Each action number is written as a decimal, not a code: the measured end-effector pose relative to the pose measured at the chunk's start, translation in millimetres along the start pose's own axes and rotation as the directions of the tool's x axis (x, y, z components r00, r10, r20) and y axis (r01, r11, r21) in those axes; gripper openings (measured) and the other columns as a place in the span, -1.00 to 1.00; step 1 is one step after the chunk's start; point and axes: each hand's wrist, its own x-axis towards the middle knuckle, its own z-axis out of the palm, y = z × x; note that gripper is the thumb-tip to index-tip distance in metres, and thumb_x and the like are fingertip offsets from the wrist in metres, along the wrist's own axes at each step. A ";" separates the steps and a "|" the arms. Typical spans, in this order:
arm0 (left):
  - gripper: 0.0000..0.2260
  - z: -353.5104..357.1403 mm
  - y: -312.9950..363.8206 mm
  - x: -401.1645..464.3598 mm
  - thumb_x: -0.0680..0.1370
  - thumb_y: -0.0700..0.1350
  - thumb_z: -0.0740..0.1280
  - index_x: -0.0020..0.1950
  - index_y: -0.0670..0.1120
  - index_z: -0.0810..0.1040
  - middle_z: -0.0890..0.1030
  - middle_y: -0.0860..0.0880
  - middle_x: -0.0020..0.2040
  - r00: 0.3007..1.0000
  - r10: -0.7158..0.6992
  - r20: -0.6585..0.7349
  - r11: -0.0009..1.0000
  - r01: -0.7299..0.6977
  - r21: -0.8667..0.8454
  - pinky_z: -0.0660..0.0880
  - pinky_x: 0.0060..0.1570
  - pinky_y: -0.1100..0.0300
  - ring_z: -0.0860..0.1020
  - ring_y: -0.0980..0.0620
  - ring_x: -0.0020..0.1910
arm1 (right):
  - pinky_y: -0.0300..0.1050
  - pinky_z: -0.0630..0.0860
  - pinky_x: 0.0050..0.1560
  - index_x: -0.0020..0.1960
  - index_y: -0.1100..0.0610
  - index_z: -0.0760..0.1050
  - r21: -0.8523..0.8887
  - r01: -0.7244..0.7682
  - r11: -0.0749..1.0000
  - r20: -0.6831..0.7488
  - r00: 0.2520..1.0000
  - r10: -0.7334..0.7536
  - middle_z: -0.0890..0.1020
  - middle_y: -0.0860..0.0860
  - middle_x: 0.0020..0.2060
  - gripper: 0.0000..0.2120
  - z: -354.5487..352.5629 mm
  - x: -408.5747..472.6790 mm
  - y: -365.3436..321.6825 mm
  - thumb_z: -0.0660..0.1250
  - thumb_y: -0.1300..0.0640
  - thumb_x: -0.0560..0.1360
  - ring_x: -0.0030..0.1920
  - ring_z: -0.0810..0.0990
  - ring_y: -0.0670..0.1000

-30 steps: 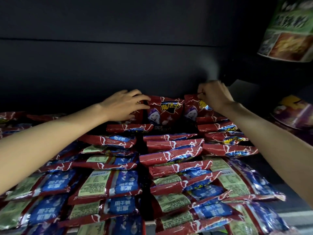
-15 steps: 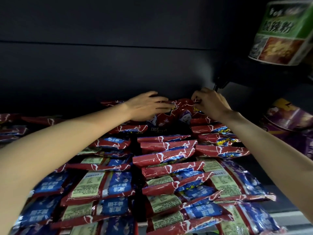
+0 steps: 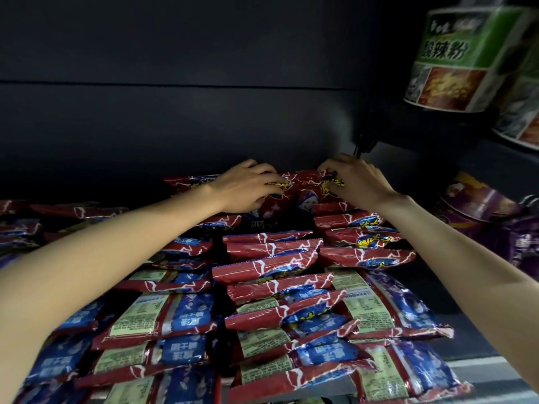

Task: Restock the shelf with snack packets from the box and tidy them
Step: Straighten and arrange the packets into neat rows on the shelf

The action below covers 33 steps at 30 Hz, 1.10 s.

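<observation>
Red and blue snack packets (image 3: 271, 263) lie in overlapping rows on a dark shelf, running from the front edge to the back wall. At the back, upright red packets (image 3: 303, 196) with a cartoon figure stand against the wall. My left hand (image 3: 248, 186) grips the top edge of these upright packets from the left, fingers curled over them. My right hand (image 3: 354, 180) pinches the top of the packets on the right side. Both arms reach forward over the rows. The box is not in view.
Green noodle cups (image 3: 455, 56) sit on a higher shelf at the upper right. Purple packages (image 3: 481, 205) stand on the right beside the rows. A black bracket (image 3: 366, 141) hangs just above my right hand. The shelf's front edge (image 3: 478, 363) shows at lower right.
My left hand has moved right and now curls over the upright back packets. Both hands have come closer together and the packets between them are bunched up.
</observation>
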 end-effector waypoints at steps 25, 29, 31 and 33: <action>-0.76 -55.4 -80.9 -272.8 0.51 0.12 0.30 0.18 0.23 0.49 0.53 0.21 0.14 0.734 -0.648 0.202 0.689 0.679 -0.256 0.43 0.15 0.00 0.43 0.12 0.18 | -0.06 0.47 -0.03 0.30 0.00 0.42 -0.159 0.655 0.739 0.004 0.749 -0.663 0.56 -0.04 0.13 -0.68 5.1 49.1 -199.5 0.17 -0.05 0.59 0.17 0.53 0.03; -0.50 -36.7 -108.0 -298.5 0.34 0.46 0.19 0.22 0.32 0.42 0.46 0.26 0.16 0.754 -0.544 0.368 0.690 0.651 -0.315 0.40 0.18 0.10 0.39 0.19 0.18 | -0.07 0.46 0.09 0.37 -0.06 0.36 0.132 0.586 0.800 0.185 0.778 -0.600 0.51 -0.09 0.22 -0.49 23.5 78.4 -245.1 0.30 -0.22 0.48 0.20 0.49 -0.05; -0.53 -26.6 -112.6 -299.4 0.37 0.39 0.25 0.23 0.27 0.46 0.47 0.26 0.15 0.784 -0.505 0.360 0.725 0.612 -0.317 0.43 0.11 0.13 0.42 0.21 0.14 | -0.09 0.44 0.11 0.39 -0.06 0.31 0.232 0.529 0.816 0.255 0.777 -0.576 0.50 -0.09 0.25 -0.42 36.4 88.1 -266.9 0.33 -0.24 0.45 0.20 0.47 -0.06; -0.67 -14.8 -117.5 -295.3 0.47 0.23 0.32 0.20 0.21 0.52 0.52 0.23 0.14 0.832 -0.497 0.247 0.794 0.551 -0.258 0.47 0.03 0.13 0.48 0.17 0.11 | -0.09 0.45 0.10 0.40 -0.06 0.26 0.254 0.484 0.837 0.308 0.780 -0.545 0.51 -0.06 0.23 -0.38 49.6 93.4 -286.1 0.34 -0.24 0.44 0.20 0.49 -0.02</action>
